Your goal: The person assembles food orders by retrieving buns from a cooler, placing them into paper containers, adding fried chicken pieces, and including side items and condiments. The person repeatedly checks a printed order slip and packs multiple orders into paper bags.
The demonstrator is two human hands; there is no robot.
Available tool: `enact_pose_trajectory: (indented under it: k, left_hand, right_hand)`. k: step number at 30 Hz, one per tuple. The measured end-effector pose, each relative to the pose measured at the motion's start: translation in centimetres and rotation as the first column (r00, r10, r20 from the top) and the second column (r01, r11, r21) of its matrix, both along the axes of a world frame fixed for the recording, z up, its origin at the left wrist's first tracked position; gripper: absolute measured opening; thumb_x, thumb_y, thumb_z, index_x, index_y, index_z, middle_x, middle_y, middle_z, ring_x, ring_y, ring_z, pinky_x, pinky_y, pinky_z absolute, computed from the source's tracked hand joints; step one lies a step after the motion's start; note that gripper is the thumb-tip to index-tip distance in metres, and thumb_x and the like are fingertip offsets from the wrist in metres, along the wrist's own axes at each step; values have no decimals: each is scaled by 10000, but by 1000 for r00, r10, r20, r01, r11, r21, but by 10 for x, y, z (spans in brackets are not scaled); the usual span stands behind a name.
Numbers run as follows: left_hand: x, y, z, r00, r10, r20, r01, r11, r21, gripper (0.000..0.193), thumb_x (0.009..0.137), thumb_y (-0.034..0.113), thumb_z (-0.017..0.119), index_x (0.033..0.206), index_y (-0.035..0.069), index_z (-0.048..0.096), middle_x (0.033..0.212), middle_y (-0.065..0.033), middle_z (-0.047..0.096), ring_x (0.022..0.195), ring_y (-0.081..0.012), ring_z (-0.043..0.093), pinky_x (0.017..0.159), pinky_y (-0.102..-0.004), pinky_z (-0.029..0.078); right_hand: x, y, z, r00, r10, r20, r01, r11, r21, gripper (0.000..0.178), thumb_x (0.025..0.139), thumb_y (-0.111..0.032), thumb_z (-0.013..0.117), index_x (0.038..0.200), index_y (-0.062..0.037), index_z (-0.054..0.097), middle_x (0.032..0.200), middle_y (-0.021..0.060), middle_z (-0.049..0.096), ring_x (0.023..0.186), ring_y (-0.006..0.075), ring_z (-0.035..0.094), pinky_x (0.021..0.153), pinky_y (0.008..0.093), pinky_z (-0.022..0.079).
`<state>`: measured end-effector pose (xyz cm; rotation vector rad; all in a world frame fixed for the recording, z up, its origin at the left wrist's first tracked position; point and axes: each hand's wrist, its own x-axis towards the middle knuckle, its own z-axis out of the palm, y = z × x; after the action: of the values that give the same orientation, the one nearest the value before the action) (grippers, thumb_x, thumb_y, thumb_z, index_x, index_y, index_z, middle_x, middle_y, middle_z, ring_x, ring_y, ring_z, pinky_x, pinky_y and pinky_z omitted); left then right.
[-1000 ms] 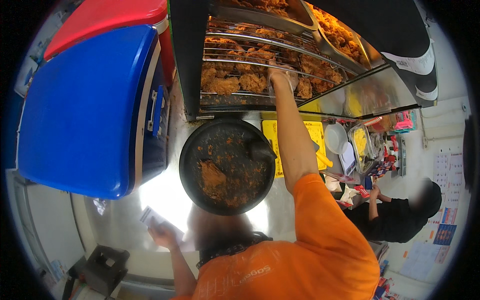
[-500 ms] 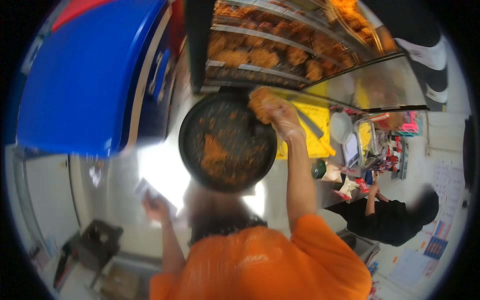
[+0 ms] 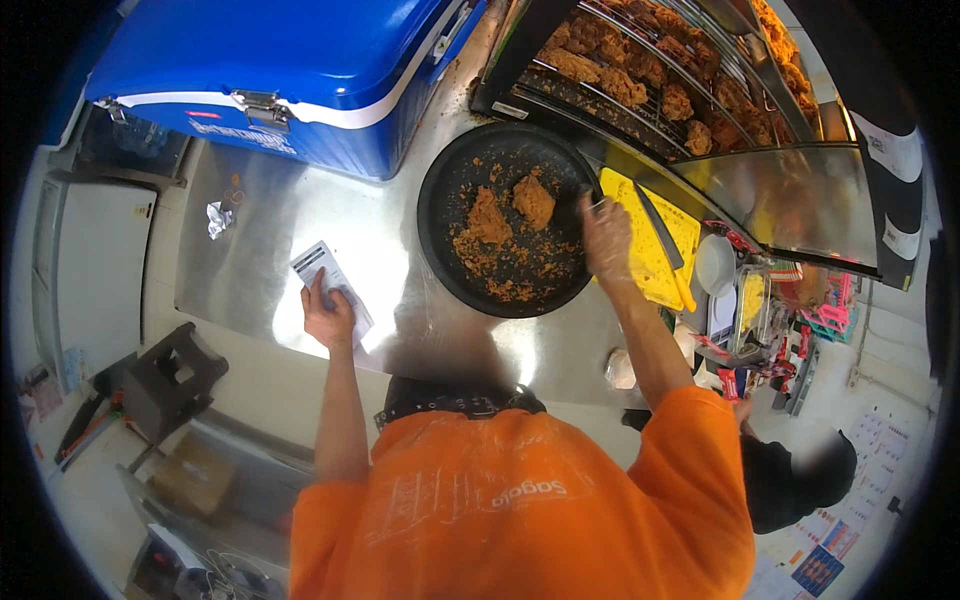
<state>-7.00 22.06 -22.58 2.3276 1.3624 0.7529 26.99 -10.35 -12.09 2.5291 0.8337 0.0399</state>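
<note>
A round black pan (image 3: 440,245) sits on the steel counter, holding two breaded fried chicken pieces, one at the right (image 3: 533,202) and one at the left (image 3: 488,217), among brown crumbs. My right hand (image 3: 606,240), apparently in a clear glove, is at the pan's right rim with no chicken in it. Its fingertips point toward the pan; whether they touch the rim is unclear. My left hand (image 3: 328,315) lies on a white printed paper slip (image 3: 320,262), left of the pan, its fingers apart on top of it.
A blue cooler box (image 3: 330,145) stands at the far left. Fried chicken fills a glass display case (image 3: 650,70) at the far right. A knife (image 3: 658,228) lies on a yellow board (image 3: 645,265) beside the pan. Crumpled foil (image 3: 219,220) is at left. Another person (image 3: 800,480) works at right.
My right hand has let go of the chicken piece, which now lies in the pan. The hand has drawn back to the rim. The view has shifted and turned.
</note>
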Motion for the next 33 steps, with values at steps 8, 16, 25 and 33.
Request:
enact_pose_trajectory:
  k: [8, 16, 25, 33]
  left_hand:
    - [-9, 2, -1, 998, -24, 57, 26, 999, -39, 424, 785, 191, 597, 1186, 234, 729, 1112, -116, 668, 782, -319, 691, 653, -410, 580]
    - [0, 4, 3, 997, -35, 66, 37, 999, -27, 431, 772, 177, 602, 1177, 239, 738, 984, -91, 655, 770, -311, 674, 637, -401, 563]
    - [6, 10, 10, 975, -76, 211, 123, 968, -221, 122, 829, 158, 685, 887, 125, 787, 853, -70, 727, 817, -278, 717, 704, -352, 555]
    - [149, -54, 142, 774, -573, -268, 393, 768, -506, 493, 831, 578, 714, 872, 90, 765, 968, -143, 719, 898, -321, 705, 799, -417, 553]
  right_hand:
    - [22, 33, 101, 735, -68, -675, 389, 858, 337, 758, 761, -127, 744, 1463, -102, 459, 1337, 208, 618, 1187, 355, 638, 971, 424, 530]
    - [-16, 63, 18, 840, -81, -536, 363, 818, 446, 709, 786, -116, 741, 1439, -203, 480, 1142, 223, 694, 1043, 418, 672, 896, 462, 545]
    - [-12, 88, 36, 896, -153, -417, 203, 976, 78, 630, 906, -193, 675, 1488, -243, 441, 1017, 237, 706, 970, 398, 697, 825, 472, 572]
    - [-41, 98, 21, 945, -92, -314, 146, 977, 153, 646, 865, -217, 713, 1456, -254, 456, 1044, 220, 714, 940, 369, 718, 799, 469, 584]
